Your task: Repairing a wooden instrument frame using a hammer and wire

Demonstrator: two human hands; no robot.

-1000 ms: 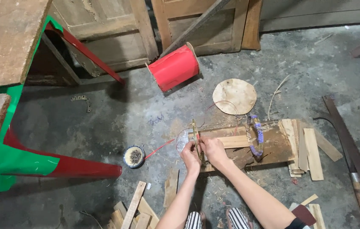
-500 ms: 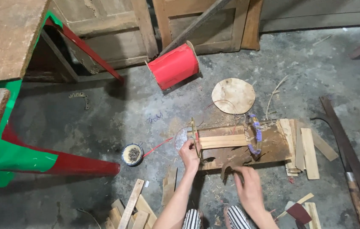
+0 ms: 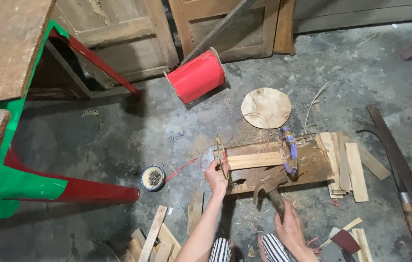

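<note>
My left hand (image 3: 217, 175) pinches a thin upright bamboo strip (image 3: 222, 154) against the left end of a dark wooden block (image 3: 312, 167) on the floor. A pale slat (image 3: 254, 159) lies on top of the block, and a ring wrapped in purple cord (image 3: 289, 149) stands on it. My right hand (image 3: 291, 229) is closer to me, closed around the handle of a hammer (image 3: 270, 193). The hammer's rusty head rests at the block's near edge. Red string (image 3: 181, 169) runs left from the strip.
A small round tin of nails (image 3: 153, 178) sits left of my hand. A big red spool (image 3: 197, 76) and a round wooden disc (image 3: 266, 107) lie further off. Loose slats (image 3: 349, 167) lie right, scraps (image 3: 155, 237) near me, a long blade (image 3: 402, 187) far right, a red-green table leg (image 3: 70, 189) left.
My right hand left the strip on the block, drew back toward me and closed on the hammer handle. My left hand stayed on the upright strip.
</note>
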